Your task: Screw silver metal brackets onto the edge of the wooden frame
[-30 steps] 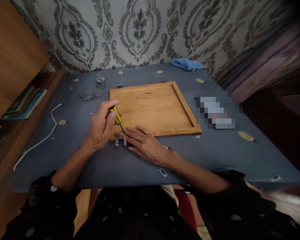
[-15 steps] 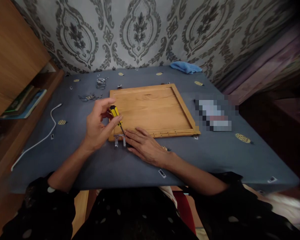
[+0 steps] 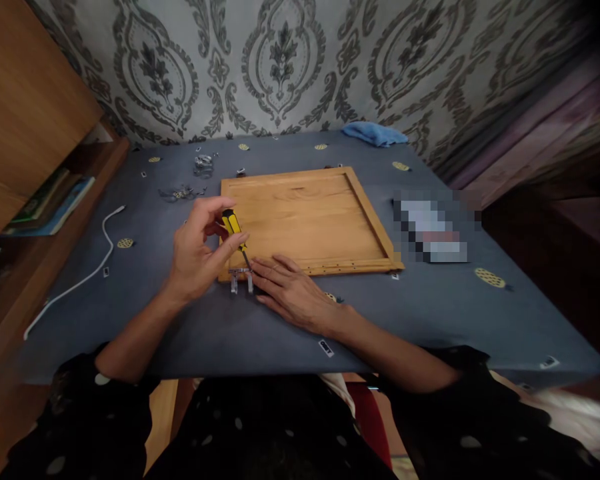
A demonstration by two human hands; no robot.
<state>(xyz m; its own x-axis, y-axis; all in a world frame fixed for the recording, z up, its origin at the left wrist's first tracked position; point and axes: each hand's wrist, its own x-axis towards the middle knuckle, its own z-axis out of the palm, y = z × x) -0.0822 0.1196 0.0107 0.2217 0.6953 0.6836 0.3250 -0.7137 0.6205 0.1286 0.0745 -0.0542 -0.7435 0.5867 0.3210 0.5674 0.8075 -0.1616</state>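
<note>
My left hand point(image 3: 197, 250) holds a yellow and black screwdriver point(image 3: 233, 223) by its handle, between thumb and fingers. The screwdriver leans slightly, its shaft pointing down at a shiny metal hinge point(image 3: 240, 272) on the near left edge of a framed wooden panel point(image 3: 305, 217). Two prongs of the hinge stick out toward me past that edge. Flat beside the hinge lies my right hand point(image 3: 290, 290), fingers stretched over the panel's near edge. Its fingertips are close to the screwdriver tip and partly hide the spot where tip and hinge meet.
Small metal parts lie in two clusters, one nearer point(image 3: 183, 193) and one farther point(image 3: 203, 165). A white cable point(image 3: 97, 270) curves along the left side. At the back is a blue cloth point(image 3: 375, 133); a blurred-out object point(image 3: 433, 230) lies right. A wooden shelf point(image 3: 105, 153) borders the table point(image 3: 430, 320).
The whole view has shifted slightly. My left hand keeps its grip on the screwdriver at the hinge, and my right hand stays flat on the panel edge.
</note>
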